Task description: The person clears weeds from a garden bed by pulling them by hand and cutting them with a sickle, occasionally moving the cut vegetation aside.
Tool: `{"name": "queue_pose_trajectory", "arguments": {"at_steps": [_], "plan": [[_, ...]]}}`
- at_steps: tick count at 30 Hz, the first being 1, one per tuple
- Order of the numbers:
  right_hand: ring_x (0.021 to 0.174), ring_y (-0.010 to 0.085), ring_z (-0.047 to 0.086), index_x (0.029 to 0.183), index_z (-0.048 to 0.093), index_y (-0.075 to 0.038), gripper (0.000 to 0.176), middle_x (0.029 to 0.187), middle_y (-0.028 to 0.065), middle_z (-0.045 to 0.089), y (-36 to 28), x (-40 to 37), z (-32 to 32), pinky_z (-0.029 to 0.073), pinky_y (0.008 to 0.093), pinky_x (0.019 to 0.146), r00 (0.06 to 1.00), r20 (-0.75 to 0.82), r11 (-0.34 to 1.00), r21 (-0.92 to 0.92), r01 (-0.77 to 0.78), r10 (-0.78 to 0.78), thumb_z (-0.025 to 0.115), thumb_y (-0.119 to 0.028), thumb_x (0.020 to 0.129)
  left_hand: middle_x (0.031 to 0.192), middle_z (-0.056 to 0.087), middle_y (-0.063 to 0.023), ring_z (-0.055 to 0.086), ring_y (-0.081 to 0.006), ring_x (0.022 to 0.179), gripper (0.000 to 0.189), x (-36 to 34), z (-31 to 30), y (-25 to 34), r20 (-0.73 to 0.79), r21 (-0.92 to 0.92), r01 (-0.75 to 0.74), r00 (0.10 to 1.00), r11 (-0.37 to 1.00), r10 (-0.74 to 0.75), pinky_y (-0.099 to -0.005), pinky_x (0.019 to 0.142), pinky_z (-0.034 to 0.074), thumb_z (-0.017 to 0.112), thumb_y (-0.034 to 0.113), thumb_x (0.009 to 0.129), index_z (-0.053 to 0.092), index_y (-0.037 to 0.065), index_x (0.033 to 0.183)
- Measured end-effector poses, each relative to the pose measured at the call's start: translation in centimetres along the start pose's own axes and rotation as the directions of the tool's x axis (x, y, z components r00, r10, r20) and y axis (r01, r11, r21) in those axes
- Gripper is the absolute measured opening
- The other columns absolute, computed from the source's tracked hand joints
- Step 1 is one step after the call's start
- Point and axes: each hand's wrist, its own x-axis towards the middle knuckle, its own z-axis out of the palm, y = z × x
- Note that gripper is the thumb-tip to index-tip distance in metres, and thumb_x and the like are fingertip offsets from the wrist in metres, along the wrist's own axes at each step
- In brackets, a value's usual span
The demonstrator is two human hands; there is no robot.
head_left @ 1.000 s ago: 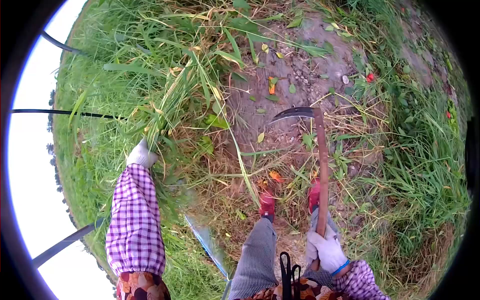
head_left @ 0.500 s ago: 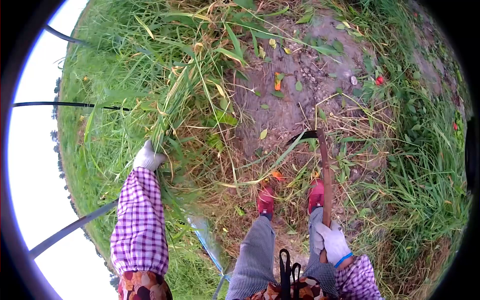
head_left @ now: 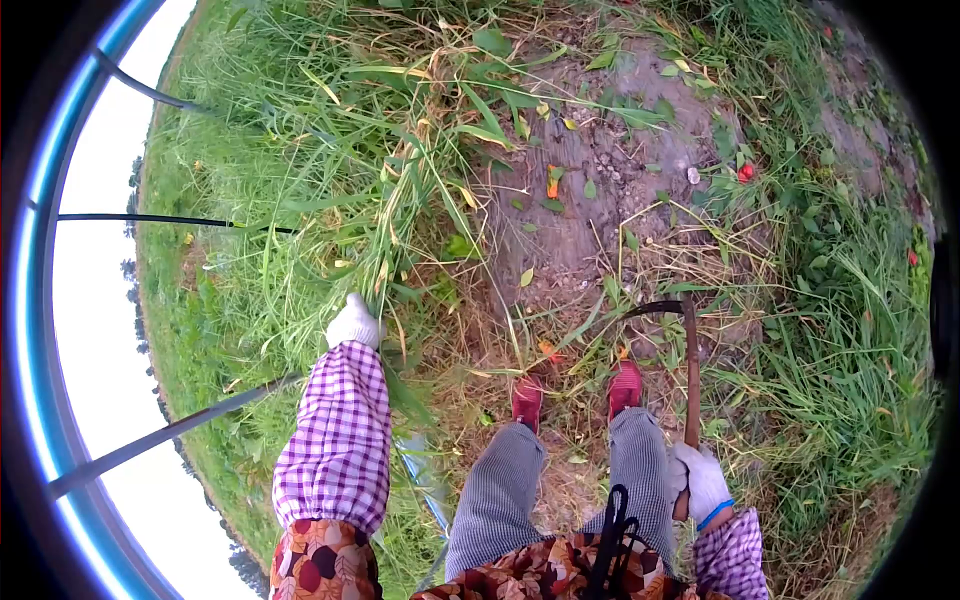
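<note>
My left hand (head_left: 355,322), in a white glove, is closed around a bunch of long grass (head_left: 408,205) to the left of my feet. Green and yellowed stalks stick out above the fist, and its fingers are partly hidden by the blades. A sickle (head_left: 692,370) with a long wooden handle stands nearly upright in front of my right leg. Its dark curved blade (head_left: 655,307) points left, over the ground beyond my shoes. My right hand (head_left: 703,478), also gloved in white, grips the lower end of the handle.
Tall grass (head_left: 230,240) fills the left side, crossed by dark poles (head_left: 180,432). More grass (head_left: 840,340) grows on the right. Bare soil (head_left: 590,230) with scattered leaves lies ahead, with a red fruit-like thing (head_left: 746,173) at its edge. My red shoes (head_left: 527,400) stand on cut straw.
My left hand with the grass has shifted right and slightly down in view. The sickle and my right hand have moved right, the blade a little lower. The camera view has shifted too.
</note>
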Motion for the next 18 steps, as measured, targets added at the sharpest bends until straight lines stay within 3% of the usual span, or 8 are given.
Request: {"name": "queue_pose_trajectory", "arguments": {"at_steps": [1, 7, 9, 11, 13, 15, 16, 18], "plan": [[0.05, 0.0122, 0.052, 0.094, 0.054, -0.007, 0.013, 0.068, -0.001, 0.054, -0.5, -0.4, -0.2, 0.042, 0.0278, 0.043, 0.996, -0.089, 1.0, 0.018, 0.021, -0.019, 0.061, -0.017, 0.09, 0.116, 0.063, -0.0209, 0.062, -0.0343, 0.109, 0.056, -0.2, 0.9, 0.1, 0.003, -0.022, 0.007, 1.0, 1.0, -0.007, -0.0414, 0.096, 0.047, 0.07, 0.024, 0.081, 0.042, 0.004, 0.125], [0.042, 0.0138, 0.044, 0.081, 0.048, -0.011, 0.015, 0.057, -0.0024, 0.044, -1.3, -0.6, -2.1, 0.037, 0.0283, 0.037, 0.974, -0.2, 0.971, 0.191, 0.143, -0.104, 0.058, -0.018, 0.089, 0.118, 0.062, -0.0207, 0.061, -0.033, 0.11, 0.068, -1.0, 3.4, -0.2, 0.114, -0.086, 0.044, 0.993, 0.995, -0.034, -0.0399, 0.098, 0.047, 0.074, 0.028, 0.078, 0.038, 0.003, 0.131], [0.041, 0.0138, 0.043, 0.08, 0.047, -0.011, 0.016, 0.056, -0.0026, 0.043, -2.5, -1.1, -0.6, 0.036, 0.0286, 0.037, 0.972, -0.215, 0.961, 0.237, 0.145, -0.093, 0.058, -0.018, 0.089, 0.122, 0.06, -0.0221, 0.059, -0.0329, 0.113, 0.073, 1.0, 0.3, -0.7, 0.149, -0.091, -0.027, 0.988, 0.995, 0.041, -0.0388, 0.099, 0.046, 0.074, 0.028, 0.078, 0.036, 0.002, 0.136], [0.04, 0.0138, 0.041, 0.077, 0.047, -0.012, 0.018, 0.054, -0.0028, 0.041, -2.0, -0.9, 0.1, 0.035, 0.0292, 0.036, 0.969, -0.225, 0.935, 0.311, 0.17, -0.101, 0.059, -0.018, 0.088, 0.127, 0.057, -0.0227, 0.057, -0.0314, 0.116, 0.073, 3.3, -1.1, -3.1, 0.119, -0.192, -0.107, 0.984, 0.975, 0.131, -0.038, 0.099, 0.046, 0.079, 0.025, 0.072, 0.046, -0.001, 0.133], [0.039, 0.0139, 0.042, 0.076, 0.047, -0.012, 0.019, 0.054, -0.0029, 0.041, -1.6, -1.4, 2.1, 0.035, 0.0293, 0.036, 0.957, -0.268, 0.932, 0.307, 0.193, -0.11, 0.059, -0.019, 0.088, 0.124, 0.06, -0.0208, 0.059, -0.029, 0.114, 0.067, 7.6, -1.9, -6.5, 0.107, -0.41, -0.054, 0.988, 0.911, 0.107, -0.0358, 0.098, 0.046, 0.081, 0.019, 0.07, 0.053, -0.005, 0.126], [0.04, 0.0144, 0.043, 0.08, 0.051, -0.011, 0.015, 0.055, -0.0023, 0.043, -0.3, -1.1, 3.9, 0.035, 0.03, 0.037, 0.941, -0.316, 0.953, 0.229, 0.196, -0.118, 0.06, -0.02, 0.088, 0.114, 0.065, -0.02, 0.064, -0.0269, 0.102, 0.06, 11.0, -3.0, -9.0, -0.003, -0.582, -0.119, 0.989, 0.804, 0.145, -0.0337, 0.089, 0.051, 0.08, 0.014, 0.071, 0.055, -0.008, 0.121], [0.043, 0.0142, 0.047, 0.088, 0.056, -0.008, 0.015, 0.058, -0.0016, 0.048, 0.4, -1.1, 4.9, 0.037, 0.0295, 0.039, 0.95, -0.269, 0.957, 0.194, 0.214, -0.157, 0.061, -0.022, 0.087, 0.108, 0.066, -0.0196, 0.066, -0.026, 0.094, 0.056, 13.6, -2.8, -10.8, -0.006, -0.685, -0.115, 0.988, 0.719, 0.153, -0.0329, 0.082, 0.053, 0.079, 0.013, 0.071, 0.057, -0.009, 0.117], [0.041, 0.0146, 0.045, 0.082, 0.052, -0.01, 0.016, 0.055, -0.0015, 0.046, 2.8, 0.8, 7.3, 0.037, 0.0302, 0.038, 0.934, -0.301, 0.968, 0.099, 0.23, -0.191, 0.061, -0.021, 0.089, 0.097, 0.069, -0.0172, 0.068, -0.023, 0.082, 0.048, 17.8, -1.4, -14.6, -0.021, -0.788, -0.085, 0.993, 0.61, 0.112, -0.0316, 0.072, 0.055, 0.076, 0.008, 0.072, 0.059, -0.009, 0.113]]}}
